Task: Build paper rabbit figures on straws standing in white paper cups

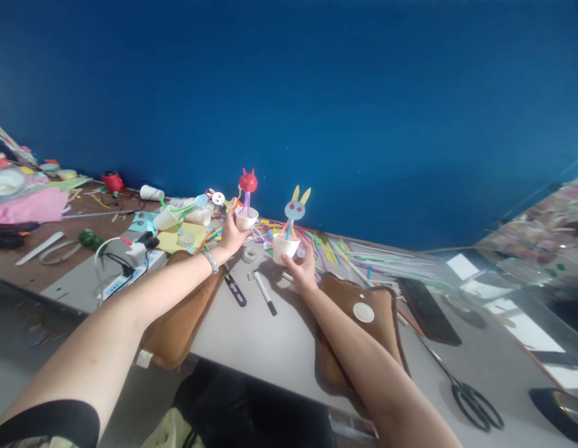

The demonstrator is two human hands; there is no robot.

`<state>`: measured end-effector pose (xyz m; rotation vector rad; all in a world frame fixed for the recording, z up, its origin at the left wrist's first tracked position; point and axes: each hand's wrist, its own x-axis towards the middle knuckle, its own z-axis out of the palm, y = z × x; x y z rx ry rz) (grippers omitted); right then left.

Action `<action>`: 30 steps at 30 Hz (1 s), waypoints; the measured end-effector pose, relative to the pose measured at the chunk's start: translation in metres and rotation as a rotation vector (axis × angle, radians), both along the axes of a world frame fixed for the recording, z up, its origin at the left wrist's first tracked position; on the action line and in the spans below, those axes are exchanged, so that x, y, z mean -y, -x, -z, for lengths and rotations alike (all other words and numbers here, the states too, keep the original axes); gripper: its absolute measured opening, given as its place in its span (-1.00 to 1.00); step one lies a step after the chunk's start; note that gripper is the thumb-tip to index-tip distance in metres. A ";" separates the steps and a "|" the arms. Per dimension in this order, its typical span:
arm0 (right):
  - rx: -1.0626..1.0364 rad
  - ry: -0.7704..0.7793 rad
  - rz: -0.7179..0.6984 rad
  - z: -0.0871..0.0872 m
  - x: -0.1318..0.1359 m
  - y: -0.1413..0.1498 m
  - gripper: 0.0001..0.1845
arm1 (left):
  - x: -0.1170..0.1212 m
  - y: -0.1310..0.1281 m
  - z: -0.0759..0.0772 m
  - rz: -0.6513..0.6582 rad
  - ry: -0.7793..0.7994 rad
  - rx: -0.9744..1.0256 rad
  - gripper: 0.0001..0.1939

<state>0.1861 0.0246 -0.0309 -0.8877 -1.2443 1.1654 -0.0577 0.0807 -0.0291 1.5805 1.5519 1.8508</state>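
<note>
My left hand (pixel 233 234) is wrapped round a white cup (pixel 246 219), from which purple straws rise under a red animal head (pixel 248 181) with pointed ears. To its right, my right hand (pixel 303 269) grips another white cup (pixel 285 250). Orange and blue straws stand in that one, topped by a pale blue rabbit face (pixel 295 210) with yellow ears and red eyes. Both cups are upright above the table. Below them lie a marker (pixel 265 294), purple thread snips (pixel 235 290) and a roll of clear tape (pixel 250 254).
Many coloured straws (pixel 363 258) spread along the blue wall. Brown cushions (pixel 354 311) lie under both forearms. Black scissors (pixel 470 398) and a dark phone-like slab (pixel 428 310) lie at right. A power strip (pixel 125 283) and a tilted white cup (pixel 167 218) with green straws are at left.
</note>
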 end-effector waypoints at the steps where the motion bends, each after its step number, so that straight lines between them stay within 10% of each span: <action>1: 0.003 -0.001 0.000 0.000 0.000 0.000 0.16 | 0.000 0.000 0.000 0.000 0.000 -0.002 -0.13; 30: 0.019 -0.015 0.015 0.002 -0.002 0.001 0.19 | 0.007 -0.007 -0.002 -0.004 0.032 0.042 -0.15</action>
